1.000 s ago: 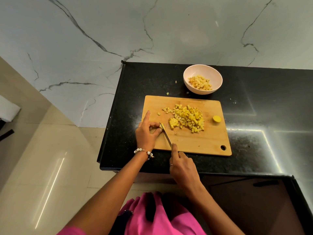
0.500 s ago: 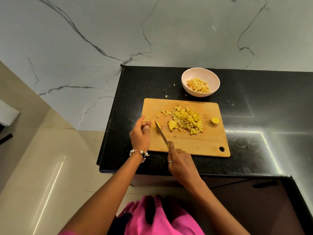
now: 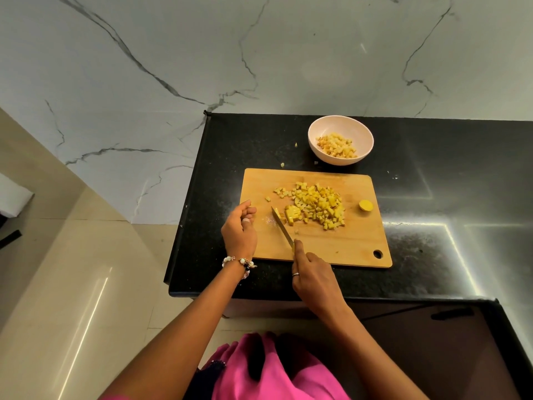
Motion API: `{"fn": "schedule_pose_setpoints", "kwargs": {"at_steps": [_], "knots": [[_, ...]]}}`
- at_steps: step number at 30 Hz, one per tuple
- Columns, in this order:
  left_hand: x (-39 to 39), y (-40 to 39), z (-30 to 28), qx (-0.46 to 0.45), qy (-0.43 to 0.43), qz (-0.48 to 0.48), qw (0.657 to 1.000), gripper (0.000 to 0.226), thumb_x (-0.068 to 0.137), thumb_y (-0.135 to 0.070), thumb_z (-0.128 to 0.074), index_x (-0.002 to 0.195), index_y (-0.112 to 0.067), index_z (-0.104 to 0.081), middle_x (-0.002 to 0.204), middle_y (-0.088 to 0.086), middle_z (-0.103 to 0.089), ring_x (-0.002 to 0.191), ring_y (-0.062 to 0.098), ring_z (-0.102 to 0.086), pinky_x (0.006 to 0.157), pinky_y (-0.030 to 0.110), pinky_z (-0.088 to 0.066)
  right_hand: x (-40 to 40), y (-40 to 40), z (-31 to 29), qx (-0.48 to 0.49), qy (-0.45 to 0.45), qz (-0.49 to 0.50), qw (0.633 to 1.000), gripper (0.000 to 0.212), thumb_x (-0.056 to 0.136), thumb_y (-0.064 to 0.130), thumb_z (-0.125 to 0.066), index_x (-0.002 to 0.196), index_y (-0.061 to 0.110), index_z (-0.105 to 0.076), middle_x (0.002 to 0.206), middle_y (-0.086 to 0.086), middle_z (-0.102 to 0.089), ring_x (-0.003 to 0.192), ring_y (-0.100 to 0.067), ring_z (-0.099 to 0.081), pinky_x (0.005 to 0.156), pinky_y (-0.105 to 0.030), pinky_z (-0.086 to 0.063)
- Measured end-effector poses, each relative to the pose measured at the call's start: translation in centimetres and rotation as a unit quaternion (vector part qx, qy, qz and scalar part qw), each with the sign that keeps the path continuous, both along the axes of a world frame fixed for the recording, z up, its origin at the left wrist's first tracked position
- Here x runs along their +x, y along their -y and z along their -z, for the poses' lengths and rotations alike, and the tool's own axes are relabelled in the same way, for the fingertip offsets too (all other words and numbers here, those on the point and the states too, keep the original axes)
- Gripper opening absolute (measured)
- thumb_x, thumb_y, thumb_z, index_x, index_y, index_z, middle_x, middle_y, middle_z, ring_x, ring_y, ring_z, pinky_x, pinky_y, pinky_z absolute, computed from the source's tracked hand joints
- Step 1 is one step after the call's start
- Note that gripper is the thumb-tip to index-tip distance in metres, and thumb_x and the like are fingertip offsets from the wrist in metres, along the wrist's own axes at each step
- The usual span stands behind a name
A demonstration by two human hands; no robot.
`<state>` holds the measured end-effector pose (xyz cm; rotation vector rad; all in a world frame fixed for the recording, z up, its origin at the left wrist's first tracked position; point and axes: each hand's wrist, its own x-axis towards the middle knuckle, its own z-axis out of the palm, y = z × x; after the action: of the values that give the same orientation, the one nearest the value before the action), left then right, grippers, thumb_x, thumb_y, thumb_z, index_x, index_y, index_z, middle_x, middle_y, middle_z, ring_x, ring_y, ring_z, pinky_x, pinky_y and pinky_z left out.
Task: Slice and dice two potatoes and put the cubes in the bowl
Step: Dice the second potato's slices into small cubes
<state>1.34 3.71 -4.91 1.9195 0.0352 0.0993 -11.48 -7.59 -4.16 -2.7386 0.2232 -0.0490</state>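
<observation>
Lying heaped on the wooden board, the yellow potato cubes look small — more fill the bowl. Right hand grips the knife; left hand loosely curled, holding nothing — black desk, marble wall.

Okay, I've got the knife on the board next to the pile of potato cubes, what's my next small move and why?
Probably steady the uncut chunk with your left hand and slice down. That chunk sits at the pile's left edge, larger than the cubes, with the knife in your right hand right beside it. Your left hand is off the potato, near the board's left edge.
</observation>
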Motion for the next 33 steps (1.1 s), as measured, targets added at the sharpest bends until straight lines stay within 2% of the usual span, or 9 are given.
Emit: {"fn": "schedule_pose_setpoints", "kwargs": {"at_steps": [7,14,16,19,20,23,25,28,33], "knots": [[0.0,0.6,0.2,0.044,0.014,0.011,0.999,0.038,0.089,0.007,-0.044,0.118,-0.01,-0.063,0.094,-0.007,-0.063,0.098,0.013,-0.06,0.091,0.032,-0.049,1.1,1.8,-0.5,-0.02,-0.023,0.031,0.999,0.055,0.099,0.018,-0.035,0.15,0.008,-0.017,0.098,-0.016,-0.059,0.08,-0.034,-0.056,0.063,-0.038,-0.034],[0.2,1.0,0.4,0.059,0.011,0.009,0.998,0.039,0.089,0.008,-0.043,0.117,-0.009,-0.063,0.092,-0.009,-0.061,0.101,0.018,-0.059,0.094,0.04,-0.048,3.3,3.7,-1.4,-0.048,-0.023,0.047,0.998,0.054,0.1,0.021,-0.032,0.151,0.012,-0.017,0.103,-0.014,-0.059,0.087,-0.033,-0.056,0.067,-0.038,-0.038],[0.2,1.1,0.3,0.072,0.016,0.011,0.997,0.04,0.088,0.01,-0.042,0.117,-0.008,-0.063,0.093,-0.006,-0.061,0.101,0.02,-0.058,0.095,0.037,-0.046,3.4,4.2,-1.9,-0.058,-0.03,0.04,0.997,0.054,0.1,0.023,-0.034,0.151,0.017,-0.017,0.109,-0.013,-0.058,0.092,-0.032,-0.056,0.066,-0.036,-0.038],[0.2,1.4,-0.2,0.125,0.051,0.05,0.99,0.046,0.084,0.013,-0.042,0.119,-0.01,-0.062,0.102,0.001,-0.064,0.102,0.022,-0.055,0.088,0.011,-0.033,2.9,5.2,-3.1,-0.11,-0.004,0.042,0.993,0.053,0.098,0.025,-0.042,0.149,0.027,-0.026,0.101,-0.01,-0.059,0.083,-0.032,-0.058,0.057,-0.031,-0.032],[0.2,1.6,-0.5,0.147,0.082,0.081,0.983,0.049,0.082,0.015,-0.043,0.119,-0.011,-0.062,0.105,0.003,-0.064,0.102,0.022,-0.055,0.087,0.01,-0.032,2.6,5.7,-3.4,-0.129,0.025,0.044,0.99,0.053,0.094,0.024,-0.051,0.145,0.028,-0.036,0.092,-0.01,-0.059,0.074,-0.031,-0.057,0.052,-0.03,-0.03],[0.1,2.7,-1.2,0.227,0.189,0.187,0.937,0.061,0.074,0.013,-0.048,0.122,-0.022,-0.061,0.112,0.003,-0.061,0.098,0.027,-0.052,0.078,0.034,-0.045,1.8,7.0,-3.8,-0.184,0.08,0.036,0.979,0.057,0.069,0.013,-0.079,0.122,0.025,-0.064,0.069,-0.008,-0.054,0.055,-0.027,-0.05,0.041,-0.022,-0.022],[-0.1,3.7,-1.7,0.309,0.22,0.236,0.895,0.069,0.073,0.008,-0.051,0.127,-0.033,-0.056,0.124,0.003,-0.055,0.106,0.029,-0.047,0.077,0.039,-0.04,1.4,8.0,-4.1,-0.204,0.104,0.029,0.973,0.057,0.066,0.01,-0.079,0.119,0.025,-0.066,0.071,-0.01,-0.055,0.058,-0.028,-0.05,0.04,-0.025,-0.027],[-0.3,4.8,-2.2,0.43,0.195,0.276,0.837,0.08,0.079,0.004,-0.045,0.138,-0.049,-0.035,0.145,0.001,-0.032,0.127,0.028,-0.029,0.096,0.044,-0.028,1.0,9.2,-4.6,-0.215,0.118,0.037,0.969,0.053,0.068,0.008,-0.077,0.117,0.026,-0.067,0.076,-0.012,-0.055,0.066,-0.032,-0.052,0.048,-0.031,-0.032],[0.9,5.1,-1.3,0.482,0.182,0.244,0.822,0.069,0.087,-0.004,-0.048,0.137,-0.049,-0.035,0.145,0.005,-0.031,0.127,0.028,-0.029,0.097,0.046,-0.026,-0.2,10.3,-4.1,-0.198,0.122,0.052,0.971,0.052,0.07,0.007,-0.077,0.116,0.028,-0.067,0.076,-0.009,-0.056,0.068,-0.03,-0.052,0.055,-0.033,-0.028]]}}
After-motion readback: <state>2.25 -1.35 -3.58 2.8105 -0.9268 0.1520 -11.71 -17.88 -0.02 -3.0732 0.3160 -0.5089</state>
